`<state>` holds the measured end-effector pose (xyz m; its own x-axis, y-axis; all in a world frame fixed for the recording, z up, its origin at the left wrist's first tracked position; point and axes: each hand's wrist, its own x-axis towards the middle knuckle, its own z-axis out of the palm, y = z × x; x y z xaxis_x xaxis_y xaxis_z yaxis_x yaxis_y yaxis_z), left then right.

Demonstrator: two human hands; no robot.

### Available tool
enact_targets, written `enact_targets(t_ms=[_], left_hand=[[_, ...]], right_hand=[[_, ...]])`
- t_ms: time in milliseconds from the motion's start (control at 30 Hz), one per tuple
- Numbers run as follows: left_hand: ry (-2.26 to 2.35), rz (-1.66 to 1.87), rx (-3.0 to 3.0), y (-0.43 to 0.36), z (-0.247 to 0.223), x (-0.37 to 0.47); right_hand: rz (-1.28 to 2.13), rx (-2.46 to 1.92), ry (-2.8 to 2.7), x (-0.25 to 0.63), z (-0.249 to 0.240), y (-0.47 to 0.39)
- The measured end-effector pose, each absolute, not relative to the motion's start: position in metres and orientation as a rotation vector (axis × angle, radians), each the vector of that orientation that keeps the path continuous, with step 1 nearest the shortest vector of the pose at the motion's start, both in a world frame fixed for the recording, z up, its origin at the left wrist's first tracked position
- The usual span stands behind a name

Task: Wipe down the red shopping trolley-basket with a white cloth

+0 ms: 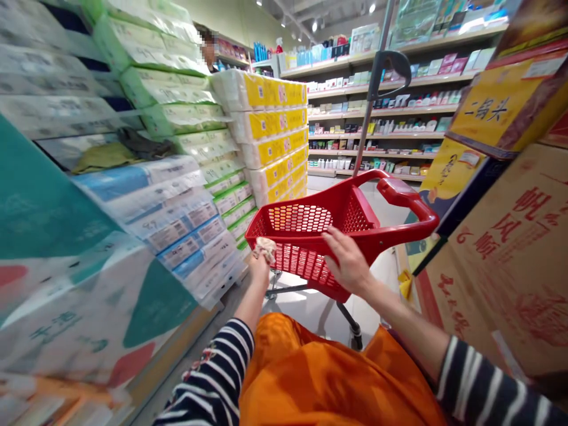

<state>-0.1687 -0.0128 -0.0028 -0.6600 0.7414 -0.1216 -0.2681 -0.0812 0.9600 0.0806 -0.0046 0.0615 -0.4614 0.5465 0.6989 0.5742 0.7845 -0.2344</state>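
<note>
A red plastic shopping cart (310, 229) stands sideways in front of me, its handle to the right and its basket showing nothing inside. My left hand (260, 267) is closed on a crumpled pale cloth (266, 248) and presses it at the basket's left corner. Fingers stretched out, my right hand (348, 260) lies by the near rim of the basket, holding nothing; whether the fingertips touch the rim I cannot tell. Below the basket, grey legs and wheels (355, 334) stand on the floor.
Stacked tissue packs (186, 201) line the left, with a dark and olive cloth (128, 148) on them. Cardboard boxes (510, 254) close in the right. A grey pole with a hooked handle (373, 83) rises behind the cart. Stocked shelves (381, 109) and a person (208, 50) are farther back.
</note>
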Motion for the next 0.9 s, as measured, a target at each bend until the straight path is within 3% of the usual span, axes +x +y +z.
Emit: enact_targets(t_ms=[100,200,333,467,600,700,800,900], left_hand=[[1.346,1.756,0.409,-0.040,-0.017,-0.138],[1.202,1.647,0.338,-0.070,-0.016,-0.142],[0.971,1.555,0.214,-0.092,-0.002,-0.183],[1.379,1.643,0.198,-0.088,-0.011,-0.214],[1.647,1.578,0.286,-0.089,-0.042,-0.222],[1.697,1.526,0.323,-0.094,-0.061,-0.214],[1.684,1.502,0.288,-0.098,-0.066,-0.203],[1.671,1.498,0.260,-0.094,-0.056,-0.192]], right_hand=[[0.366,-0.721,-2.365,0.003,0.023,-0.019],[0.479,-0.602,-2.513,-0.047,-0.014,-0.022],[0.227,-0.307,-2.584,-0.086,-0.027,-0.008],[-0.092,-0.118,-2.534,-0.119,-0.008,0.025],[-0.188,-0.177,-2.657,-0.123,-0.016,0.054],[-0.018,-0.292,-2.802,-0.101,-0.050,0.055],[0.134,-0.355,-2.871,-0.074,-0.080,0.043],[0.140,-0.322,-2.895,-0.058,-0.077,0.028]])
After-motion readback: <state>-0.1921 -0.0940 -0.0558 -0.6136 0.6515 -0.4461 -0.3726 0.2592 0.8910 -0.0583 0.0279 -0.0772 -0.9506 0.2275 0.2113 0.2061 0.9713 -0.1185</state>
